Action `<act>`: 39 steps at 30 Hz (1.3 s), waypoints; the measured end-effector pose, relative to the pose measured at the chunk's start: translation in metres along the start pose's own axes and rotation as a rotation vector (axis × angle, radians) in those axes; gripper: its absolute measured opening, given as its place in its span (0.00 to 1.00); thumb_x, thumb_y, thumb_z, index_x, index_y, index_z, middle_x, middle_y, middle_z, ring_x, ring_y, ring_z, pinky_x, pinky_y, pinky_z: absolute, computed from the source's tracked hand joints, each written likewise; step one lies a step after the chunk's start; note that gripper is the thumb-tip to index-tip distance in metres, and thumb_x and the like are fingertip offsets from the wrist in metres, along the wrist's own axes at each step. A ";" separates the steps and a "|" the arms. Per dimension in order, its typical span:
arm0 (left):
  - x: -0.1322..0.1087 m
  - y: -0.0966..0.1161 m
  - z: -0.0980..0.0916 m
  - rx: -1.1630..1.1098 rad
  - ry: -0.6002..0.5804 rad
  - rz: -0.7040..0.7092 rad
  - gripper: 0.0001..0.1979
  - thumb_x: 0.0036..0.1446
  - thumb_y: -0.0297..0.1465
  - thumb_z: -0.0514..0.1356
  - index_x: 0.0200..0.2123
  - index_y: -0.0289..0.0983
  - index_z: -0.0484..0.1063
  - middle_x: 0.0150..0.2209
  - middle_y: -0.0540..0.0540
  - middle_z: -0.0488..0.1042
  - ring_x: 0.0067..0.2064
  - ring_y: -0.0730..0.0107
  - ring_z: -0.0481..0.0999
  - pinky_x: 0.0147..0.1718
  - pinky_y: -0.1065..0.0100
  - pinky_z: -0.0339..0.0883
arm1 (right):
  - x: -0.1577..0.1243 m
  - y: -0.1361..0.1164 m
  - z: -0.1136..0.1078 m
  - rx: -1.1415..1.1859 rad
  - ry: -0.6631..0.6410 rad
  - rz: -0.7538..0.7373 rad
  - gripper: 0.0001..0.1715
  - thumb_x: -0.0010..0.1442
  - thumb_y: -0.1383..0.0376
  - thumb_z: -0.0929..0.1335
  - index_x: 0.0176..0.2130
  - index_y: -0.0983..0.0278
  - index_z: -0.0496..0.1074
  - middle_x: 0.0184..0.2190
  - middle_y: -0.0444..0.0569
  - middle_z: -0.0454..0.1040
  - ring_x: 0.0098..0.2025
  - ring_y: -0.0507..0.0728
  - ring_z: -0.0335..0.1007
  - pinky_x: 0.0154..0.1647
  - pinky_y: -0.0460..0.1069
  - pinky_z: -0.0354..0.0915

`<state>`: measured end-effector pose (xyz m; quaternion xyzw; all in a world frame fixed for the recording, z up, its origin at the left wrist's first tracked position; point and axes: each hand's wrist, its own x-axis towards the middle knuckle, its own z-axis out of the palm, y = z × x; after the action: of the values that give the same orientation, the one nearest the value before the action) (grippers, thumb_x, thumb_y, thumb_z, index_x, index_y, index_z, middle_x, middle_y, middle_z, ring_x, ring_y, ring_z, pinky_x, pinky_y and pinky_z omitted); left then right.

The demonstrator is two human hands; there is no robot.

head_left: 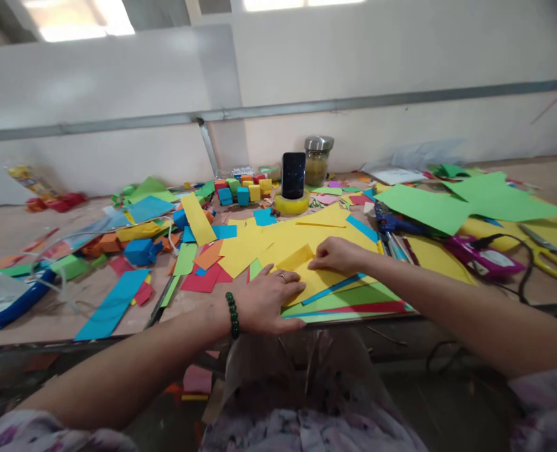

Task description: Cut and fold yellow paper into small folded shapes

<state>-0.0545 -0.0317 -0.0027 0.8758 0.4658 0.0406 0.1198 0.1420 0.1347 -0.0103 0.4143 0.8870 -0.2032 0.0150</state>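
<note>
A small piece of yellow paper (295,258) with a raised, folded flap lies between my hands on larger yellow sheets. My left hand (271,300) rests flat on its near left side, fingers stretched out, a ring and a green bead bracelet showing. Closed in a pinch, my right hand (339,253) is at the right end of the folded piece; the fingertips are partly hidden. Beneath these sheets, blue, red and green sheets (354,298) stick out towards the table's front edge.
Behind the work stand a phone (293,176) on a yellow tape roll (291,204), a lidded jar (318,160) and several paper cubes (243,190). To the right are a blue glue gun (396,220), a purple device (488,254) with a cable and yellow-handled scissors (554,260).
</note>
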 end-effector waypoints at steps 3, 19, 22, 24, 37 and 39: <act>-0.001 0.002 0.000 0.001 0.011 -0.017 0.33 0.57 0.50 0.56 0.60 0.38 0.62 0.61 0.36 0.64 0.61 0.49 0.65 0.60 0.41 0.52 | 0.006 0.013 -0.003 -0.005 0.044 0.027 0.27 0.48 0.44 0.70 0.23 0.66 0.73 0.19 0.48 0.70 0.25 0.54 0.63 0.24 0.48 0.52; 0.047 -0.038 0.010 -0.126 0.308 -0.458 0.32 0.45 0.36 0.69 0.54 0.33 0.68 0.46 0.39 0.73 0.47 0.55 0.72 0.45 0.60 0.68 | 0.011 0.009 0.003 0.158 0.030 -0.284 0.12 0.45 0.58 0.71 0.27 0.64 0.73 0.22 0.42 0.71 0.25 0.52 0.63 0.26 0.47 0.56; 0.050 -0.045 0.013 -0.180 0.227 -0.436 0.15 0.49 0.34 0.66 0.41 0.35 0.77 0.37 0.45 0.75 0.40 0.62 0.74 0.40 0.65 0.68 | 0.006 0.010 0.007 0.257 -0.010 -0.285 0.12 0.47 0.58 0.70 0.30 0.64 0.74 0.23 0.43 0.72 0.26 0.53 0.65 0.26 0.47 0.58; 0.048 -0.046 0.017 -0.174 0.250 -0.388 0.09 0.52 0.31 0.63 0.37 0.36 0.79 0.36 0.45 0.76 0.40 0.64 0.74 0.42 0.66 0.68 | 0.003 0.012 0.013 0.297 -0.010 -0.297 0.11 0.50 0.59 0.69 0.29 0.65 0.75 0.23 0.44 0.73 0.26 0.53 0.66 0.26 0.46 0.59; 0.026 -0.030 0.018 -0.126 0.260 -0.066 0.12 0.61 0.38 0.57 0.38 0.38 0.77 0.42 0.41 0.73 0.44 0.61 0.71 0.47 0.61 0.66 | -0.025 0.012 0.012 -0.008 0.144 -0.401 0.17 0.57 0.54 0.69 0.40 0.64 0.75 0.35 0.52 0.75 0.35 0.57 0.70 0.35 0.49 0.63; 0.032 -0.030 0.018 -0.169 0.251 -0.146 0.09 0.60 0.33 0.57 0.39 0.36 0.75 0.39 0.42 0.74 0.43 0.61 0.71 0.46 0.61 0.66 | -0.019 0.010 0.012 0.030 0.068 -0.337 0.18 0.50 0.55 0.73 0.36 0.64 0.73 0.33 0.49 0.73 0.32 0.55 0.67 0.31 0.48 0.61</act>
<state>-0.0572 0.0082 -0.0291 0.8144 0.5345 0.1801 0.1363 0.1601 0.1215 -0.0213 0.2664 0.9408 -0.2020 -0.0557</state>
